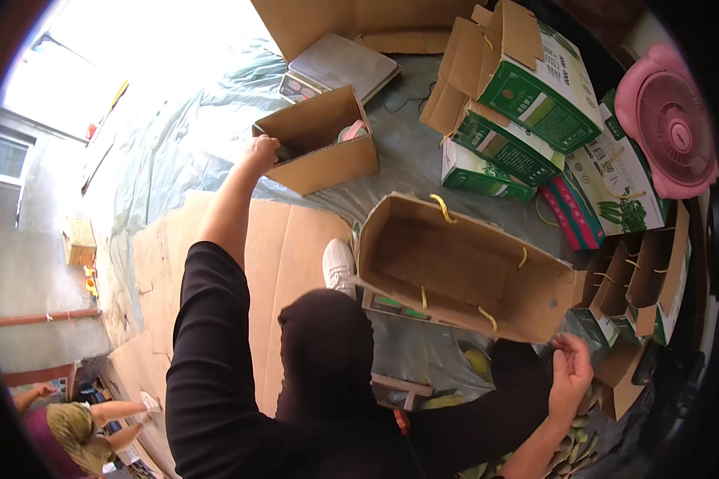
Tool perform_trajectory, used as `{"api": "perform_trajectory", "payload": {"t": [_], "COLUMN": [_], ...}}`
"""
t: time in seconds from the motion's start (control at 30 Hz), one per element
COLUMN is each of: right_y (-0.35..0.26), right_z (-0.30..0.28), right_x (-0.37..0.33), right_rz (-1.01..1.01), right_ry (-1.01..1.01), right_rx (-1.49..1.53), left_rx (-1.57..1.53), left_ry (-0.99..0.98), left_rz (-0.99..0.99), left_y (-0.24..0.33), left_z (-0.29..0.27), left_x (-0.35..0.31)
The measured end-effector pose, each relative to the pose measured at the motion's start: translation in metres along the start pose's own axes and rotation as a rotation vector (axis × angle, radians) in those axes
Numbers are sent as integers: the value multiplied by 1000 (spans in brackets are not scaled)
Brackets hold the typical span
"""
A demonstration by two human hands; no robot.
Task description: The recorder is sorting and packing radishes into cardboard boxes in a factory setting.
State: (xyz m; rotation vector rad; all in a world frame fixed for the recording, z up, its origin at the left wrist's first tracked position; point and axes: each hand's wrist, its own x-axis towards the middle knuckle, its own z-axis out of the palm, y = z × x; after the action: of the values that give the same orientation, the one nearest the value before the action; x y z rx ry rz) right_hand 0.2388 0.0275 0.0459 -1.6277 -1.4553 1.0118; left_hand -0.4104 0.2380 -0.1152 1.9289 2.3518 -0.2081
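Note:
My left hand (264, 153) is closed on the left rim of a small open cardboard box (327, 172). A roll of tape (351, 131), pinkish, sits inside against its right wall. In front of me stands a larger open carton (463, 263), bare inside, with yellow cord handles through its walls. My right hand (571, 371) is beside that carton's near right corner, its fingers loosely bent and apart. Whether the fingertips touch the corner I cannot tell.
A flat scale (339, 68) stands behind the small box. Green and white cartons (527, 104) are stacked at the far right, near a pink fan (671, 128). Green vegetables (575, 447) lie at my lower right. Another person (76, 431) is at the lower left.

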Motion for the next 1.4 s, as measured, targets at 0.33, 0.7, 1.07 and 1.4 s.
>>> {"api": "perform_trajectory", "payload": {"t": [0.33, 0.7, 1.07, 1.4], "right_y": [15, 14, 17, 16], "right_z": [2, 11, 11, 13], "right_x": [28, 52, 52, 52], "right_rz": [201, 307, 325, 377], "right_ry": [124, 34, 60, 42], "right_rx": [-145, -178, -205, -228], "left_rx": [324, 577, 498, 341], "left_ry": [-231, -474, -411, -474], "left_rz": [182, 261, 290, 28], "left_y": [10, 17, 36, 44], "left_z": [31, 68, 55, 58], "left_x": [53, 73, 66, 83]}}
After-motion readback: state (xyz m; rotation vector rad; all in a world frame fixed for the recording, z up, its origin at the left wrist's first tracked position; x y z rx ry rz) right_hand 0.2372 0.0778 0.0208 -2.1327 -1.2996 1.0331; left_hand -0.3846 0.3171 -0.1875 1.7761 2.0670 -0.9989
